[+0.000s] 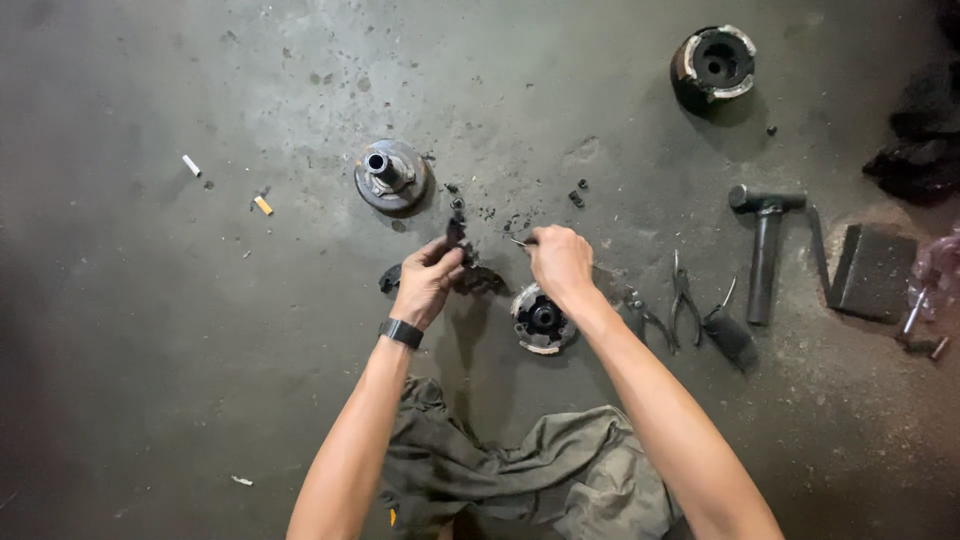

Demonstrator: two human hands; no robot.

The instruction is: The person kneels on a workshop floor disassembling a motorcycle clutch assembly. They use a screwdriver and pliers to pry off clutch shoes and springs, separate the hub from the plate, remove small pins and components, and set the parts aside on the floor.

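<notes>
- grimy concrete floor (200,400) with everything spread out on it, olive rag (520,470) bunched up near the bottom
- T-handle wrench (765,250) off to the right, pliers (685,300) just beside it
- round clutch part (542,320) sits right under the right wrist, flanged hub (390,175) further up
- left hand (428,280) closed around a small dark greasy part (457,232)
- right hand (560,260) pinching a thin metal clip (518,240) right next to it

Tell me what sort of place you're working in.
Probably a repair workshop floor: stained grey concrete floor, greasy round metal clutch-like parts, and steel pliers beside a black T-shaped socket wrench. The left hand grips a small dark part.
</notes>
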